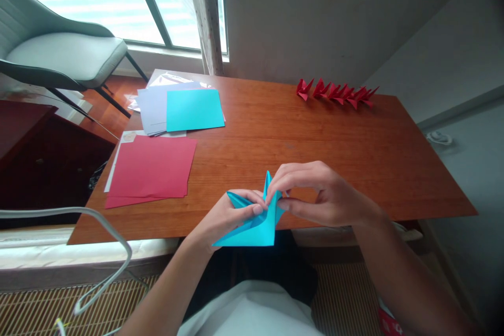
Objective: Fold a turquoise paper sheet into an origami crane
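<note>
A sheet of bright blue origami paper (252,232), folded into a pointed shape, is held up over the table's near edge. My left hand (232,215) grips it from the left, thumb pressed on the paper's inner face and fingers behind. With thumb and fingertips, my right hand (323,194) pinches the paper's upper right part, beside a narrow upright point. Another folded point sticks up on the left, across my left fingers. Parts of both hands' fingers are hidden by the paper.
Red folded paper cranes (328,92) stand in a row at the table's (255,142) far right. Red sheets (153,168) lie at the left, with a blue sheet (195,110) on pale sheets (151,110) behind them. A white cable (106,220) loops at the lower left; a chair (66,58) stands by the window.
</note>
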### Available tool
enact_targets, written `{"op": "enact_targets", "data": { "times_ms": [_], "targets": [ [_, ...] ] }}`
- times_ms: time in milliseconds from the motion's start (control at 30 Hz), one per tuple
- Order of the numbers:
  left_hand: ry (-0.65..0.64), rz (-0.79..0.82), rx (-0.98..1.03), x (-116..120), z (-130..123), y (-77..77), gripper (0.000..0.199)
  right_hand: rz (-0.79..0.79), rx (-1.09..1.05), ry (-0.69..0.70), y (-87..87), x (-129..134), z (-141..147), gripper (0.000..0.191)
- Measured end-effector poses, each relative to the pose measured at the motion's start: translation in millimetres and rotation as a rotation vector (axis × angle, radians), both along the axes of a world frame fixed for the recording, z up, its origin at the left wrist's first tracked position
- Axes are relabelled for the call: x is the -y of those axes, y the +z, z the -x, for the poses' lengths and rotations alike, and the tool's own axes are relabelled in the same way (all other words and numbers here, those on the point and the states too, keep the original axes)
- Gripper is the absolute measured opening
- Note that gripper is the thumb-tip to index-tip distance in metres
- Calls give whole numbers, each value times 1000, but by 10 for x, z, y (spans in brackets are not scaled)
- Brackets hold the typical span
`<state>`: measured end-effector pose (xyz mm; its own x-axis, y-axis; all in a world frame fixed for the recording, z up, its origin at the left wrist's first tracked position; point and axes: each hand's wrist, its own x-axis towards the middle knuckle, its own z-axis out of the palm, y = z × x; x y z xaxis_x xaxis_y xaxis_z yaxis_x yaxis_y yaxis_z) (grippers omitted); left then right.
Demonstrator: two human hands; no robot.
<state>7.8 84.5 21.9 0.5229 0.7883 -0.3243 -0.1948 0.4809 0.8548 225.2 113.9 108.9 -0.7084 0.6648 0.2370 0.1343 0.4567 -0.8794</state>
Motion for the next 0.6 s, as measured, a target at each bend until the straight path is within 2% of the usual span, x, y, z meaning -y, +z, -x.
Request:
{"op": "enact_targets", "data": {
  "times_ms": [233, 400, 600],
  "targets": [
    [31, 51, -9, 26, -34, 138, 40, 4, 105, -102, 13, 45, 66, 19],
    [20, 139, 36, 90, -14, 63, 33, -11, 120, -149, -12, 72, 110, 13],
    [45, 64, 39, 99, -10, 9, 27, -78, 93, -237, -33, 128, 193, 17]
  ]
}}
